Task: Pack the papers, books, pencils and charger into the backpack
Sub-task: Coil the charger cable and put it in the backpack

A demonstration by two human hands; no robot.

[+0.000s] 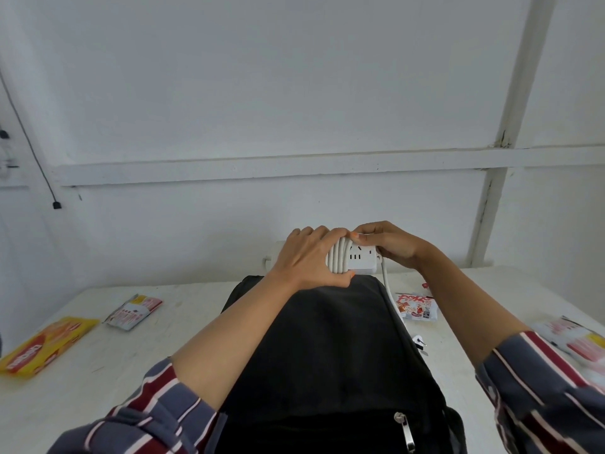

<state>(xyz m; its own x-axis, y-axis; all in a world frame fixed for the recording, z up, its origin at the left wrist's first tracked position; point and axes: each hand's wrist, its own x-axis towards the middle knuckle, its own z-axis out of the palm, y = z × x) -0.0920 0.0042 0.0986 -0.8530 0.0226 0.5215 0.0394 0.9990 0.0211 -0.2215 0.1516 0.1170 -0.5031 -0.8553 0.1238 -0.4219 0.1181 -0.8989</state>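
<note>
A black backpack point(327, 348) lies flat on the white table, its zipper pull near the bottom edge of the view. Above its far end I hold the white charger point(358, 258), a socket block with its cable wound round it in several loops. My left hand point(306, 260) grips the wound end, thumb underneath. My right hand point(388, 245) grips the other end, fingers curled over the top. A loose length of white cable point(386, 280) hangs down from the block beside the backpack. No papers, books or pencils can be made out.
Snack packets lie on the table point(137, 355): a yellow one point(45, 344) and a pink-white one point(134, 311) at left, a red-white one point(415, 306) and a blurred one point(576, 342) at right. A small black-and-white clip point(420, 342) lies beside the backpack. A white wall stands behind.
</note>
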